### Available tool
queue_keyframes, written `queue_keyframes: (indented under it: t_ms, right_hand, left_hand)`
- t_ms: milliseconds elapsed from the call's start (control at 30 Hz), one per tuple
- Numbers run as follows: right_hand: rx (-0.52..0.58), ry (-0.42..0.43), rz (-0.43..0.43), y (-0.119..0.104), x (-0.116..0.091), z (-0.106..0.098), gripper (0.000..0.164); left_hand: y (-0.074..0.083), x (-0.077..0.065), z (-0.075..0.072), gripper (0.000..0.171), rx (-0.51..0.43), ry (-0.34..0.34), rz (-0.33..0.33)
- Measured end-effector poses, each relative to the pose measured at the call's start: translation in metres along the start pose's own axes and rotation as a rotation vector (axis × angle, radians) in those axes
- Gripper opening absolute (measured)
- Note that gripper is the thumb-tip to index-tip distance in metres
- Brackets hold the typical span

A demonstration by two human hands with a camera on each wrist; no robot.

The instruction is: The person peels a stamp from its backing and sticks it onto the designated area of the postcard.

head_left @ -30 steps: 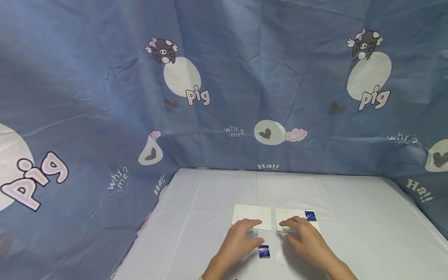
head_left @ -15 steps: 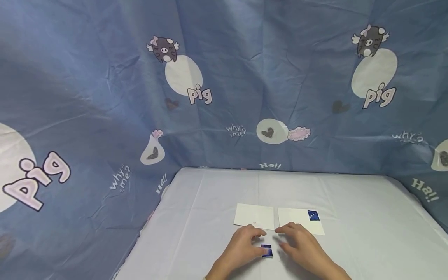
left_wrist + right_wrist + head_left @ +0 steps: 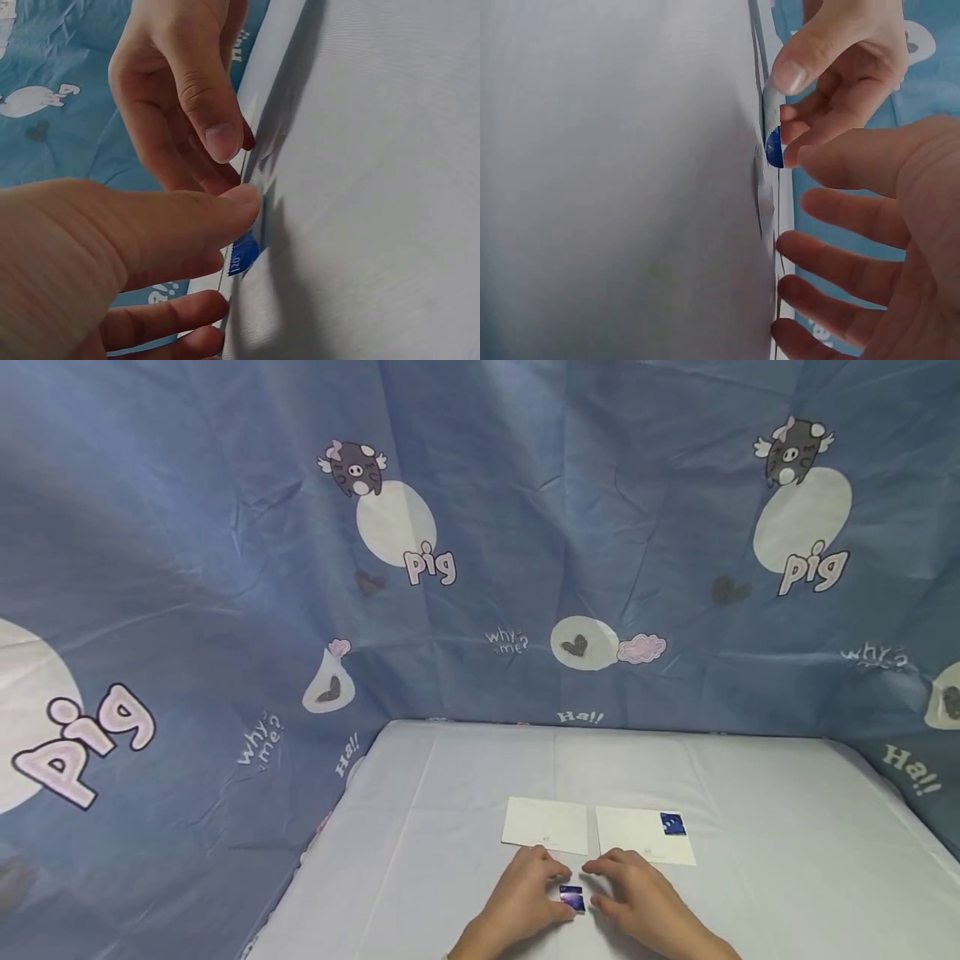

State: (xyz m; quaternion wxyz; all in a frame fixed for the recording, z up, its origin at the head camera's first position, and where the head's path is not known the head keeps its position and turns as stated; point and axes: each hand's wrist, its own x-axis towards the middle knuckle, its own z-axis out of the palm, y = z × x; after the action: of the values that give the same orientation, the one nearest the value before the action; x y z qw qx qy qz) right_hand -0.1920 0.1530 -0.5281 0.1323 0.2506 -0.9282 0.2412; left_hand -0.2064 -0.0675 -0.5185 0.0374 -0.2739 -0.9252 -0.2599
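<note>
A small blue-purple picture stamp (image 3: 572, 898) lies on the white cloth between the two hands. Its upper part is crossed by a thin pale line, and in the right wrist view the stamp (image 3: 775, 148) looks curved. My left hand (image 3: 522, 895) has its thumb at the stamp's lower left corner and its other fingers loosely bent beyond it. To the right, my right hand (image 3: 643, 902) hovers with thumb and fingers apart, a narrow gap from the stamp. Behind the hands lie two white cards, a left one (image 3: 545, 824) and a right one (image 3: 633, 837) bearing a blue stamp (image 3: 672, 824).
A white cloth (image 3: 420, 827) covers the table. Behind and beside it hangs a blue curtain (image 3: 465, 602) printed with pigs and words. In the right wrist view a pale slip (image 3: 766, 199) stands near the right fingers, partly hard to make out.
Both hands have drawn back from the cards towards the stamp and closer together. Half a second ago the left thumb overlapped the stamp; now it is at its lower corner.
</note>
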Motion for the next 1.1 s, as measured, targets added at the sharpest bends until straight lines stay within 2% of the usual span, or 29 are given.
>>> queue_keyframes:
  t_ms: [167,400,900,1100]
  right_hand:
    - [-0.006,-0.032,-0.003,0.0001,0.0002,0.0012,0.036]
    - [0.013,-0.136,0.052,-0.0021,0.0005,0.0023,0.033]
    - [0.024,-0.177,0.066,-0.0037,0.0024,-0.0010,0.031]
    - [0.007,-0.151,0.050,-0.0032,0.0037,-0.0012,0.029]
  left_hand:
    - [0.0029,-0.0024,0.0033,0.041,0.019,-0.002,-0.029]
    - [0.0061,-0.0078,0.0078,0.039,-0.029,-0.006,-0.065]
    - [0.0057,-0.0056,0.0093,0.034,-0.047,0.015,-0.083]
    - [0.0053,-0.0014,0.0097,0.030,-0.054,0.055,-0.040]
